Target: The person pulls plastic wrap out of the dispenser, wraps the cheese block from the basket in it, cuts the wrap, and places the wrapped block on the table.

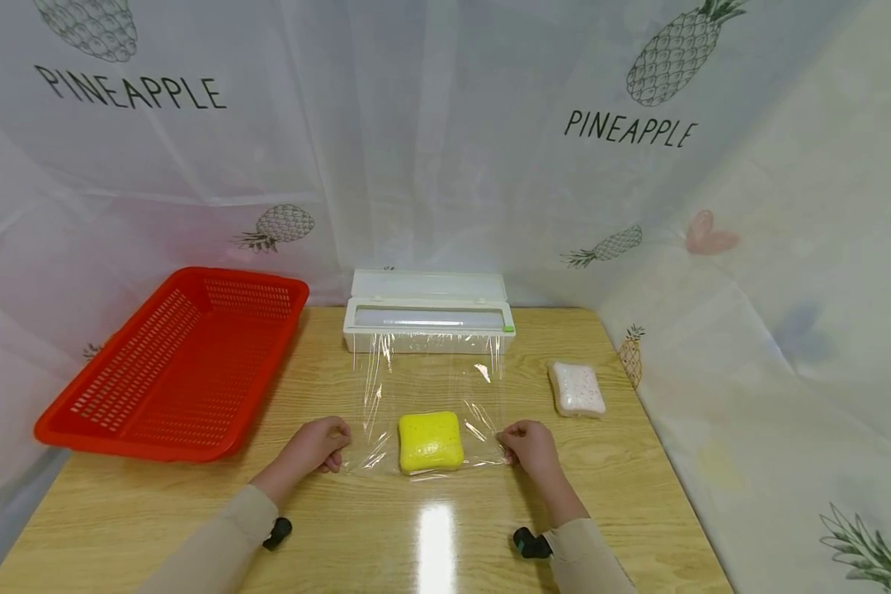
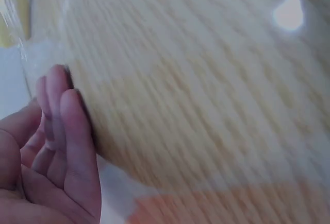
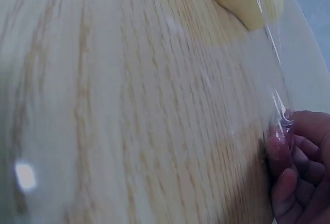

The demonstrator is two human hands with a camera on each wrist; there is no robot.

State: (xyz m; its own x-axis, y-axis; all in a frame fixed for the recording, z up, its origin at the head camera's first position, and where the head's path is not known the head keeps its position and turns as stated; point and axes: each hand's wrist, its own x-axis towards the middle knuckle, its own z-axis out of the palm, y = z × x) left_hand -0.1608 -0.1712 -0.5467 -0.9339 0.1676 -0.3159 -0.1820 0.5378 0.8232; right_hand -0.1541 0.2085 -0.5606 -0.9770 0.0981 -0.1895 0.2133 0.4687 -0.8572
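Note:
A sheet of clear cling film runs from a white cling film dispenser toward the front of the table. The film's near edge reaches both hands. A yellow sponge lies at the film's near end, seen through it. At the left corner of the film, my left hand pinches the edge; its fingertips are partly hidden in the left wrist view. My right hand pinches the opposite corner, where the film bunches around the fingertips in the right wrist view.
A red plastic basket stands on the left of the wooden table. To the right lies a pale speckled sponge with a shiny surface. The dispenser's lid is raised. Pineapple-print curtains hang behind.

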